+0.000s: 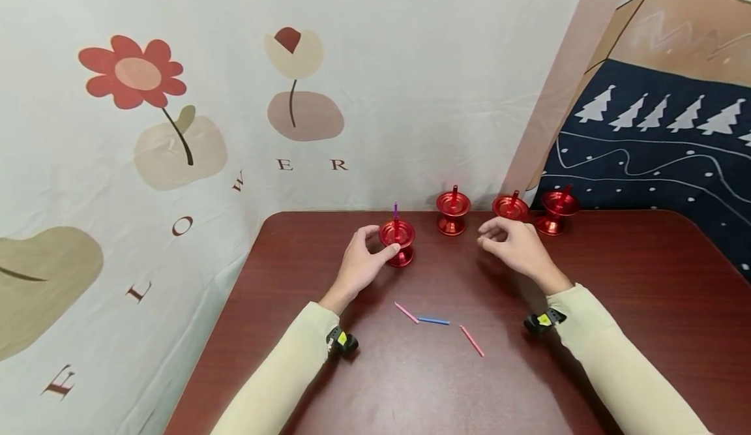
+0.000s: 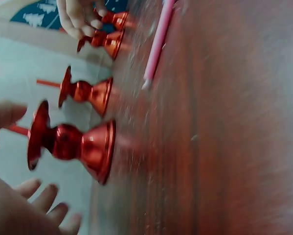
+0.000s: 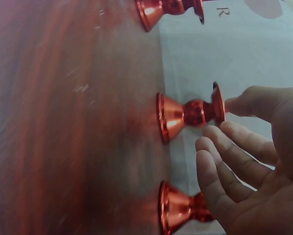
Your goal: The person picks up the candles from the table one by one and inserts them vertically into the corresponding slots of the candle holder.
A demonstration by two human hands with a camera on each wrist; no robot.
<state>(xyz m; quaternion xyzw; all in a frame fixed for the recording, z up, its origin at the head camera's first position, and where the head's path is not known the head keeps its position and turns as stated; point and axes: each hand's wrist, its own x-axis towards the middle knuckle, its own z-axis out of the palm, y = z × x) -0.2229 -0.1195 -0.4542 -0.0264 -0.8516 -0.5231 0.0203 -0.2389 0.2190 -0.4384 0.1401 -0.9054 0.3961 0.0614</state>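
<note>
The leftmost red metallic candle holder (image 1: 401, 259) stands upright near the table's back edge, a thin purple candle (image 1: 396, 210) in its red socket. My left hand (image 1: 362, 262) is at its left side, thumb and fingers spread around it; contact is unclear. In the left wrist view this holder (image 2: 65, 142) stands between thumb and fingers. My right hand (image 1: 517, 247) hovers in front of two holders on the right, fingers loosely bent and holding nothing. A second holder (image 1: 452, 208) stands between the hands. The right wrist view has a holder (image 3: 195, 113) beyond the right fingertips.
A pink candle (image 1: 406, 312), a blue candle (image 1: 435, 321) and a coral-pink candle (image 1: 472, 340) lie on the brown table (image 1: 446, 383). At the back right are two more holders, one partly hidden (image 1: 509, 207), another beside it (image 1: 559, 210). A printed cloth (image 1: 411, 96) hangs behind.
</note>
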